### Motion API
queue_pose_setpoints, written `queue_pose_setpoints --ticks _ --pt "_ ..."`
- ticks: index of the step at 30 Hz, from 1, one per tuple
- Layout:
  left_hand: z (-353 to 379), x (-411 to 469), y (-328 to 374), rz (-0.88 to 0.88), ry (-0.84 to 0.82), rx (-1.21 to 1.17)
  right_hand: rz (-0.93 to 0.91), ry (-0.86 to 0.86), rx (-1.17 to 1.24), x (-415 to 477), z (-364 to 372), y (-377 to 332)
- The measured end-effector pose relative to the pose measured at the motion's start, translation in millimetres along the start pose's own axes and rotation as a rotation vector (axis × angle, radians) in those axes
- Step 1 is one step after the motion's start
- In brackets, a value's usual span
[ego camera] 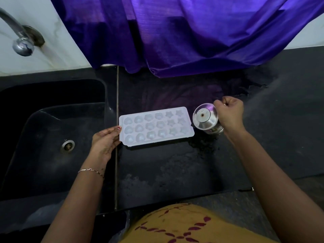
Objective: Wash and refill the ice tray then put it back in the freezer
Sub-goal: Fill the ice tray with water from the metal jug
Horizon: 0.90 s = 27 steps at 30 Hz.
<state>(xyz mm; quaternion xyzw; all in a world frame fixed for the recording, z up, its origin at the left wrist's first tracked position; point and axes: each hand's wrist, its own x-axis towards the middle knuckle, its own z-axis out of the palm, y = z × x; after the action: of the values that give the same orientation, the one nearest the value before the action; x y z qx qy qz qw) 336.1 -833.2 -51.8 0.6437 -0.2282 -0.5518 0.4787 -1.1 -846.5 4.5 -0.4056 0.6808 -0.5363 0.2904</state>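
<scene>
A white plastic ice tray with heart, flower and star shaped cells lies flat on the black counter, just right of the sink. My left hand holds the tray's left end, thumb on the rim. My right hand grips a small steel jug by its handle, tilted with its mouth toward the tray's right end. Whether water is running from the jug cannot be told.
A black sink with a metal drain lies to the left, a chrome tap above it on the white wall. A purple curtain hangs down to the counter's back. The counter around the tray looks wet.
</scene>
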Motion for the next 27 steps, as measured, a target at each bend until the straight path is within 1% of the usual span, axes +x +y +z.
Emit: queue_pose_setpoints --ticks 8,14,27 --pt "-1 0 0 0.008 -0.012 -0.009 -0.05 -0.052 -0.041 3 6 -3" --pt "-1 0 0 0.007 -0.018 -0.018 -0.092 -0.051 -0.115 6 9 -7" --pt "-2 0 -1 0.009 -0.023 -0.013 -0.167 -0.069 -0.189 8 10 -11"
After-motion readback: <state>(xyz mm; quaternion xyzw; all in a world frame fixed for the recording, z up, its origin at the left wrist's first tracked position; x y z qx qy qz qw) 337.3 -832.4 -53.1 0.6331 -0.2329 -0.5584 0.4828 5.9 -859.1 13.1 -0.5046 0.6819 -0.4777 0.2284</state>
